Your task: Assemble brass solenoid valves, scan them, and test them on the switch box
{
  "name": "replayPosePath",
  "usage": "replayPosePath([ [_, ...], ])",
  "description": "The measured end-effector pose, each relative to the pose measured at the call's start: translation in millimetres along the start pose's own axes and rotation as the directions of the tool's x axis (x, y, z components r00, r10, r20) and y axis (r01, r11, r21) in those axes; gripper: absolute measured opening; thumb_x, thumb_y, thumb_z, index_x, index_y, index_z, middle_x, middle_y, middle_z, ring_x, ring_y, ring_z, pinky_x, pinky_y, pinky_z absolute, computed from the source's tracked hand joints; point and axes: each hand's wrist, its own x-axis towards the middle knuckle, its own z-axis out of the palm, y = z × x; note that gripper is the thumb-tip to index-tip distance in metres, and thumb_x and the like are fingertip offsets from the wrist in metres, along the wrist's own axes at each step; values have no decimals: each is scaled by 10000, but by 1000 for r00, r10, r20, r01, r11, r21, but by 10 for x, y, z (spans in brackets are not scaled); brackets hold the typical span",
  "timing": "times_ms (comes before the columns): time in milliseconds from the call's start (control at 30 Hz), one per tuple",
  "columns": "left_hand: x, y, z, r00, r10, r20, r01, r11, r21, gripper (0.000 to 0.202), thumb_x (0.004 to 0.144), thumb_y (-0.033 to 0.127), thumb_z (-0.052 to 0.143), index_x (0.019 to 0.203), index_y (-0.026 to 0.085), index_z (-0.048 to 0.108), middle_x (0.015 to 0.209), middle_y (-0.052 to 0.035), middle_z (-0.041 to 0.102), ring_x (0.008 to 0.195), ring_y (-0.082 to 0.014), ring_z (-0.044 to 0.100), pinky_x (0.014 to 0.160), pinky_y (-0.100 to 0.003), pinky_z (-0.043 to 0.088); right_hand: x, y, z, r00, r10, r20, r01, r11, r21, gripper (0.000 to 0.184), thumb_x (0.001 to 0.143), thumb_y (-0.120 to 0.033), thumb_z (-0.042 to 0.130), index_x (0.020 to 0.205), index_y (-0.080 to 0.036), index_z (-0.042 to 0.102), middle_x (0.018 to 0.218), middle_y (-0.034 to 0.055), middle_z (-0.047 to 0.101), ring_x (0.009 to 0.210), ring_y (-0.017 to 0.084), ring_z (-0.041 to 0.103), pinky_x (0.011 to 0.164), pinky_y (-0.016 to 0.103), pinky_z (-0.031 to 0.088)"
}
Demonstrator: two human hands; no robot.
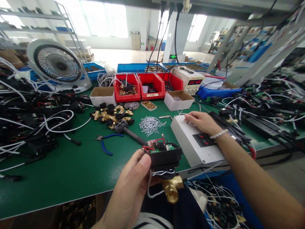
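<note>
Left hand (133,183) gripped a valve unit (165,160) from eight o'clock, presumably so circuitry (164,147) faced up; right hand (202,122), fingers (191,117) bunched, touched a box (201,154) at two o'clock, hold unclear.

1. Open passage: the front-left stretch of the green work surface (78,181), between the cable harness pile (40,127) and the left hand (131,181).
2. Obstruction: blue-handled cutting pliers (105,144) and a black-handled tool (133,135) lie between this stretch and the brass fittings (102,117).
3. Narrow passage: the strip between the wire clip pile (150,125) and the white control box (186,135). The right hand (201,122) rests atop the box.
4. Rear limit: red bins (131,98).
5. Overhead obstruction: hanging black cables (179,9).
</note>
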Motion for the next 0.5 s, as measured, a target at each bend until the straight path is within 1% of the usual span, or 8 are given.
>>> replayPosePath([
  [100,-1,-10,3,1000,22,20,-22,1000,-5,482,850,471,643,1225,170,606,1204,-105,645,994,-248,653,860,-304,532,-4,-10,-3,1000,8,-11,-9,1000,-18,523,789,-667,465,645,-191,625,629,40,636,608,185,554,616,300,418],
  [167,-10,-14,16,999,36,8,-36,999,-15,485,850,459,645,1235,168,601,1204,-109,643,992,-245,652,839,-291,535,-9,-29,-3,1000,11,-17,-12,1000,-25,520,790,-667,457,630,-197,614,608,33,618,600,184,548,606,296,413],
  [267,-32,-11,42,999,29,-46,-30,999,-26,523,819,459,679,1239,159,596,1197,-116,643,1018,-259,641,838,-298,535,-12,-57,0,1000,13,-25,-14,999,-30,521,790,-673,451,618,-205,603,596,31,611,599,187,549,604,296,416],
  [333,-44,-6,50,998,25,-62,-27,999,-36,541,803,461,695,1237,155,596,1189,-118,645,1011,-265,643,838,-307,534,-11,-65,1,1000,15,-27,-16,999,-32,524,789,-680,451,609,-210,596,596,33,617,600,189,554,604,296,420],
  [433,-52,-1,34,998,24,-52,-27,998,-52,530,802,456,696,1234,164,599,1174,-108,653,987,-260,651,850,-317,529,-6,-62,2,999,19,-28,-20,999,-36,530,787,-693,452,605,-216,591,606,37,631,605,196,564,610,302,430],
  [500,-55,2,7,999,14,-41,-16,998,-55,480,808,461,685,1177,159,636,1116,-101,678,974,-261,655,862,-328,526,-4,-58,2,999,21,-29,-22,999,-39,534,783,-702,452,606,-218,591,614,40,639,611,201,571,615,308,436],
])
